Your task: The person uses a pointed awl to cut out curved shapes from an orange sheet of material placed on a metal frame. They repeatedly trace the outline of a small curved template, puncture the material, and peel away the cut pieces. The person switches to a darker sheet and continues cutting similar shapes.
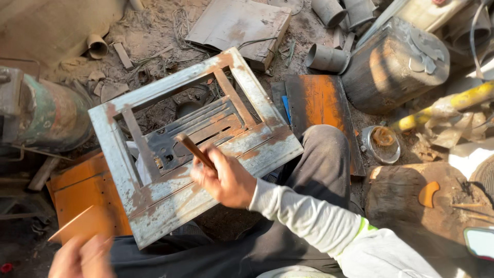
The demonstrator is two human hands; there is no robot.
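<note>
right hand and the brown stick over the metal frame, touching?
Touching. Head view: the right hand is closed around the lower end of the brown stick, above the rusty metal frame.

Left hand: motion-blurred, cut off by the bottom edge, its orange strip indistinct. Green cylinder: cropped at left edge. Metal frame: lower corner hidden behind the lap.

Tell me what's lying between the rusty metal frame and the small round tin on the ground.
In the head view, an orange-rusted flat metal plate lies between the metal frame and the round tin, with the person's dark-trousered knee overlapping its lower part.
</note>
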